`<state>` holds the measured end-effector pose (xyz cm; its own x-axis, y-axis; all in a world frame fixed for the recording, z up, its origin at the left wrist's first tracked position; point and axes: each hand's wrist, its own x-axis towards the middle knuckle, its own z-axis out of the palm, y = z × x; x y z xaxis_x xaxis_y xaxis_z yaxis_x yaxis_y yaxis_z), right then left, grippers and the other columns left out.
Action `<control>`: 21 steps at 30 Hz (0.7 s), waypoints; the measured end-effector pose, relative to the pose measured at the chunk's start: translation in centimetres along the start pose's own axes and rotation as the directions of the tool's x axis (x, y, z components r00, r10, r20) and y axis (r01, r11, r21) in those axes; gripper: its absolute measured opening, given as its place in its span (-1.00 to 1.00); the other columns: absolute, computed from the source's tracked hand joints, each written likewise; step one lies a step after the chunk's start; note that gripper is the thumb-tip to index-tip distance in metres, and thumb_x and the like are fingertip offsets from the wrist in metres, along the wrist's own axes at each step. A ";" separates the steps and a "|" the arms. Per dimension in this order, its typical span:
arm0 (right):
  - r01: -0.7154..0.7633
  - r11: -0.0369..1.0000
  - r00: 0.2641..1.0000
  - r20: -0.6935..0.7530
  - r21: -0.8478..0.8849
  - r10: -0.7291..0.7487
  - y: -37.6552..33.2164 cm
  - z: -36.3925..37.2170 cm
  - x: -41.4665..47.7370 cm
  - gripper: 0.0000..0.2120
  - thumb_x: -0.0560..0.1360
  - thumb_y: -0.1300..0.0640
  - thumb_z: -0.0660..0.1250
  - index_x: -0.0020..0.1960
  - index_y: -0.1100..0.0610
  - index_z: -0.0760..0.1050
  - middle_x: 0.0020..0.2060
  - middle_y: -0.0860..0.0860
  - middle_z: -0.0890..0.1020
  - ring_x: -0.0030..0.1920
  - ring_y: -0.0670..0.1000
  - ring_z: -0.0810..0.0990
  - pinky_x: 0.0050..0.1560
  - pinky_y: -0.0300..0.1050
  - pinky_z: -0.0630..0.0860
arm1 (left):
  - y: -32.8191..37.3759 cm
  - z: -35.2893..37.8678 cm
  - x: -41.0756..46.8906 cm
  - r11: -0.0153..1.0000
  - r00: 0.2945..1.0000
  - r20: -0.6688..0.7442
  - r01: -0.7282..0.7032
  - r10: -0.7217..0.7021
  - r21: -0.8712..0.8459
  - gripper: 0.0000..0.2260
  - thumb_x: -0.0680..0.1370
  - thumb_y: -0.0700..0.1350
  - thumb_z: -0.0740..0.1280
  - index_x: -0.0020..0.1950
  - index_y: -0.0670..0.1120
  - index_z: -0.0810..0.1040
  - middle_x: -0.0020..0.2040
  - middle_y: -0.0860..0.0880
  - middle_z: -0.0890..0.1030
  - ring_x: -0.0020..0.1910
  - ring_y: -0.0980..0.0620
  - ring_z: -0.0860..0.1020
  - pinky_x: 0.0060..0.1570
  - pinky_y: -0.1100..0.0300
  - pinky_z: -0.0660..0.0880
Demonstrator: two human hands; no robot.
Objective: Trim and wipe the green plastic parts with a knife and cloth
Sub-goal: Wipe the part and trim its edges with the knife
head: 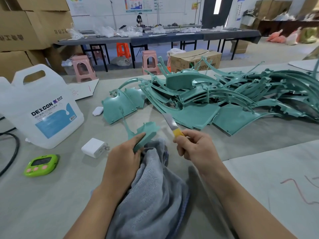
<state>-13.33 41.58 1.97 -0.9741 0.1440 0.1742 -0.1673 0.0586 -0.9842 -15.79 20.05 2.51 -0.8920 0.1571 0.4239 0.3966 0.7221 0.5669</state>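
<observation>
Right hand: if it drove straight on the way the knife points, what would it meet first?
Likely the near left edge of the green parts pile, though depth is unclear. The knife in the right hand points up-left, passing right of the part held by the left hand.

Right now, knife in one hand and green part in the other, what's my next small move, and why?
Probably bring the knife across to the green part: the right hand holds it clear of the part, which the left hand grips.
</observation>
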 end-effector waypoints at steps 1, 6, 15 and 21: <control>0.034 0.997 0.996 0.083 0.065 -0.039 -0.3 0.1 -0.2 -0.85 0.52 0.08 0.41 -0.16 0.13 0.67 -0.48 0.06 0.54 -0.48 -0.03 0.34 -0.43 -0.24 0.31 | 0.0 0.0 0.0 1.000 1.000 -0.004 -0.006 0.006 -0.005 -0.54 0.55 -0.26 0.37 0.40 0.11 0.57 0.06 0.00 0.74 -0.03 -0.06 0.67 -0.05 0.17 0.51; -0.053 0.879 0.999 -0.032 -0.473 0.044 -0.4 0.4 -0.1 -0.77 0.61 0.05 0.36 -0.19 0.11 0.60 -0.44 0.02 0.57 -0.45 -0.04 0.41 -0.36 -0.06 0.40 | -0.2 0.0 0.0 1.000 1.000 -0.008 -0.006 0.006 -0.012 -0.57 0.57 -0.24 0.35 0.38 0.12 0.58 -0.03 0.05 0.74 -0.12 0.01 0.66 -0.11 0.21 0.49; 0.119 0.968 0.958 -0.230 -0.223 -0.171 -0.9 -0.1 -0.5 -0.72 0.60 0.14 0.33 -0.28 0.14 0.48 -0.52 -0.04 0.43 -0.49 -0.10 0.30 -0.45 -0.25 0.27 | 0.0 -0.2 0.5 0.824 0.972 0.026 0.213 -0.235 -0.525 -0.71 0.60 -0.17 0.36 -0.27 0.11 0.66 -0.44 0.05 0.59 -0.51 0.15 0.48 -0.47 0.30 0.46; 0.166 0.933 0.960 -0.162 -0.318 -0.227 -0.8 1.3 -1.1 -0.74 0.60 -0.01 0.29 -0.23 0.08 0.46 -0.49 0.01 0.39 -0.43 -0.04 0.28 -0.39 -0.05 0.29 | -0.4 -0.9 1.1 0.365 0.856 0.275 0.449 -0.438 -0.816 -0.78 0.58 -0.34 0.31 -0.11 -0.17 0.73 -0.29 -0.16 0.69 -0.58 0.03 0.52 -0.60 0.28 0.45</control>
<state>-12.34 40.07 2.54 -0.8731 0.2849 0.3956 -0.2699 0.3933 -0.8789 -16.77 19.34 3.36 -0.9968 0.0035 -0.0802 -0.0791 -0.2155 0.9733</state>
